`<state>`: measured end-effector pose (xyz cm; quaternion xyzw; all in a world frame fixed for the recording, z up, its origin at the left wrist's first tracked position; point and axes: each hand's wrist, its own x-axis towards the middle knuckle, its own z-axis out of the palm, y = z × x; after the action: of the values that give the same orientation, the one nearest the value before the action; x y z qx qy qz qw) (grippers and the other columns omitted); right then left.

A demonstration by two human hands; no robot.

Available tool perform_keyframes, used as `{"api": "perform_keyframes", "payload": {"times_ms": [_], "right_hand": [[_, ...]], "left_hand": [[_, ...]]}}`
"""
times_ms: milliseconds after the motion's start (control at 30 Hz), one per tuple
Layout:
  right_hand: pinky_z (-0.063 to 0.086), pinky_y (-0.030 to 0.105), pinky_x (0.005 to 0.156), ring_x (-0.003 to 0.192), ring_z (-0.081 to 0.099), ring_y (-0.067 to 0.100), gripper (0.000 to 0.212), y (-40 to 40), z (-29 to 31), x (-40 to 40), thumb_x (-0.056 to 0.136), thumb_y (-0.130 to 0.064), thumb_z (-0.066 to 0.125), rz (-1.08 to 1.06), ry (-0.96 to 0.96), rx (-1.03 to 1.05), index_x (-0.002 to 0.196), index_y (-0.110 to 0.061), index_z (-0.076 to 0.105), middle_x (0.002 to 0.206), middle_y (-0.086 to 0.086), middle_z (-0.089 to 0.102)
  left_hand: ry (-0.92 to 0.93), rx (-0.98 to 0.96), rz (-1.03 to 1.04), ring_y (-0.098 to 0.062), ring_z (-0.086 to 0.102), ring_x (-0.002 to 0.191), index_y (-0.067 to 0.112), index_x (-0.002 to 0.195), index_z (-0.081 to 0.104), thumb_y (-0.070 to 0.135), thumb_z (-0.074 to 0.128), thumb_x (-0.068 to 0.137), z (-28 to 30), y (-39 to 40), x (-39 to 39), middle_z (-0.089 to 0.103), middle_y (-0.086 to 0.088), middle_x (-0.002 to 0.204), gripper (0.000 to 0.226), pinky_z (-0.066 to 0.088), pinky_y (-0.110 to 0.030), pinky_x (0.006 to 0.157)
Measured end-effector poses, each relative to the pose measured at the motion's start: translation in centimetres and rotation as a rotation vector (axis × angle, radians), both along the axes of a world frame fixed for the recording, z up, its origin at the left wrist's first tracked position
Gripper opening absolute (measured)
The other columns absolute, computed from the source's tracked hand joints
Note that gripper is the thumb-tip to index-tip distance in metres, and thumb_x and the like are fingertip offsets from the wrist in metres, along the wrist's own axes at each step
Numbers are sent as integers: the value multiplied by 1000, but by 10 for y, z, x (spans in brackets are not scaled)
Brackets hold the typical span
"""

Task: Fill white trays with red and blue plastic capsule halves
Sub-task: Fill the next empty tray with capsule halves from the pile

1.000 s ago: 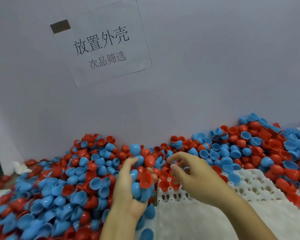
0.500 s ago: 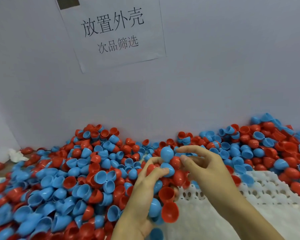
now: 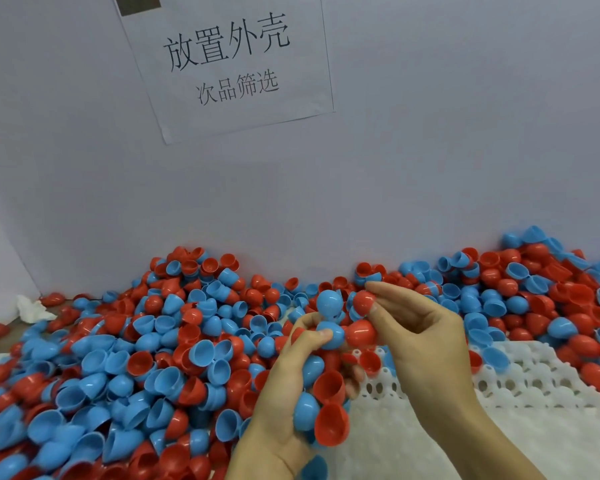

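Capsule halves (image 3: 146,368) heaped on tabletop, covering white tray's (image 3: 520,386) far edge. Left hand (image 3: 291,393) clutches overfull mixed handful; right hand (image 3: 420,327) pinches one red half (image 3: 363,303). Risk: handful spills while picking, halves land rim-down or nested in sockets.

The bench to the left is being buried by a deep heap of capsule halves (image 3: 125,368), which is being backed by the wall (image 3: 430,168). The white tray (image 3: 413,441) is being left bare near its front, its far cells being covered.
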<state>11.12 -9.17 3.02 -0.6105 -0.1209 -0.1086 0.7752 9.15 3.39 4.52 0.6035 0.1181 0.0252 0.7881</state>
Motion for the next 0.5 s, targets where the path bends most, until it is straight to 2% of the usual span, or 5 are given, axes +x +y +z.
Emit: {"api": "perform_keyframes", "payload": {"times_ms": [67, 167, 233, 367, 500], "right_hand": [[56, 14, 67, 85, 74, 7, 19, -2, -1, 2, 78, -22, 76, -29, -5, 40, 96, -29, 77, 89, -7, 78], [56, 13, 72, 90, 72, 3, 24, -8, -1, 5, 85, -13, 74, 4, -27, -95, 96, -34, 76, 92, -12, 77], [54, 11, 76, 91, 70, -2, 37, -11, -1, 6, 89, -2, 69, 51, -50, -281, 98, -38, 73, 92, -20, 75], [52, 8, 77, 97, 64, -7, 54, -14, 2, 5, 86, -4, 72, 191, -85, -542, 109, -52, 62, 99, -32, 70], [50, 9, 73, 93, 64, -3, 61, -10, 3, 0, 81, -3, 77, 136, -202, -619, 110, -54, 59, 97, -34, 68]], "left_hand": [[-30, 26, -5, -8, 58, 39, 5, 84, 46, -7, 50, 94, 0, -7, -9, 60, -2, 47, 17, 44, -14, 40], [-121, 200, -81, -1, 48, 26, 7, 75, 41, -14, 29, 100, 0, -9, -11, 49, -12, 45, 34, 43, -12, 42], [-100, 10, 44, 4, 46, 27, 15, 72, 39, -18, 26, 100, 6, -9, -7, 42, -7, 55, 45, 45, -11, 53], [-48, -436, 111, 7, 46, 29, 19, 72, 40, -14, 32, 102, 10, -5, -4, 36, 0, 72, 45, 41, -9, 49], [-46, -312, 53, -11, 61, 48, 4, 84, 53, 2, 54, 94, -9, -14, -12, 60, -14, 67, 10, 47, -18, 42]]}}
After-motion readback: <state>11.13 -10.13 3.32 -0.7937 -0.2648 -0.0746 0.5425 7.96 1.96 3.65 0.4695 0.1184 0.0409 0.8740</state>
